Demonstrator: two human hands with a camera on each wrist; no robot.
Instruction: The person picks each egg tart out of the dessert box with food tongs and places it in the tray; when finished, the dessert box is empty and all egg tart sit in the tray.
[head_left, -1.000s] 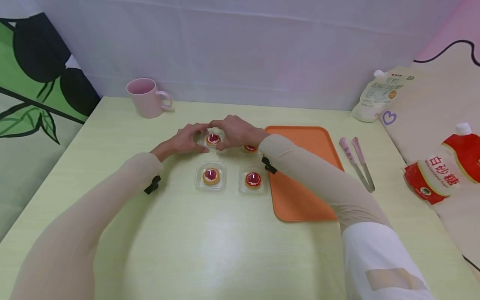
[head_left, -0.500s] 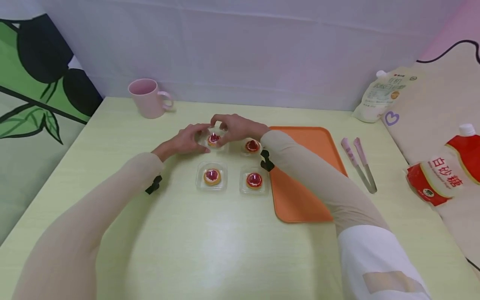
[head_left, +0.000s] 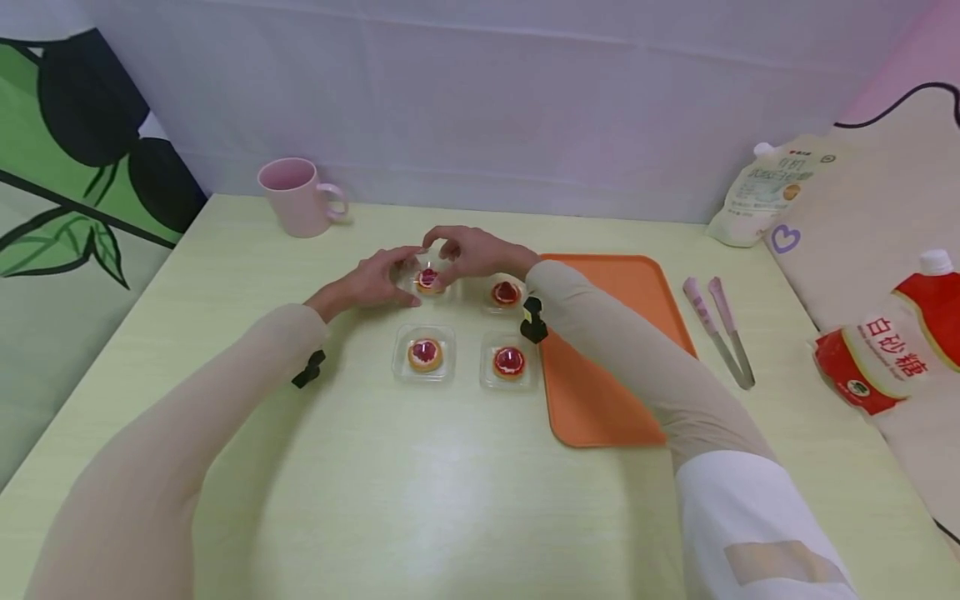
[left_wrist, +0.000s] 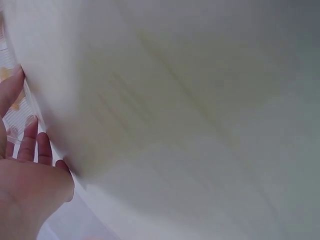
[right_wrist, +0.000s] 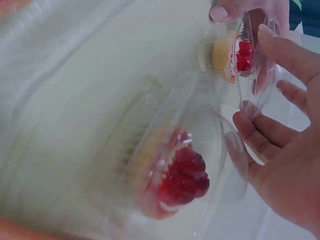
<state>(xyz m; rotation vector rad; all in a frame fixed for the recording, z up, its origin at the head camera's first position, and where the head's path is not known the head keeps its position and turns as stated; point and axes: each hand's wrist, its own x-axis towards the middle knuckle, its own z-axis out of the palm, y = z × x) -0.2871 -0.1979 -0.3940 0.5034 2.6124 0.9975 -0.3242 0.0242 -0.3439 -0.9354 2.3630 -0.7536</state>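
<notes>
At the back middle of the table, a clear plastic box [right_wrist: 232, 92] holds a small tart [head_left: 428, 281] topped with red fruit. My left hand [head_left: 375, 279] grips this box from the left, thumb at the front and fingers behind. From the right, my right hand [head_left: 477, 252] pinches its edge between thumb and fingertips. Just right of it stands a second boxed tart [head_left: 506, 292], large in the right wrist view, where its clear lid looks closed. Two more boxed tarts, a left one [head_left: 425, 354] and a right one [head_left: 509, 362], sit in front.
An orange tray [head_left: 592, 408] lies right of the boxes, partly under my right forearm. A pink mug [head_left: 292, 200] stands at the back left. Tongs [head_left: 722, 333] with pink handles lie right of the tray. A white pouch [head_left: 757, 196] and a red-and-white sugar bag [head_left: 885, 342] are at the right edge.
My right hand has lifted and shifted slightly right along the box, uncovering more of the back-right tart. My left hand keeps its place on the box.
</notes>
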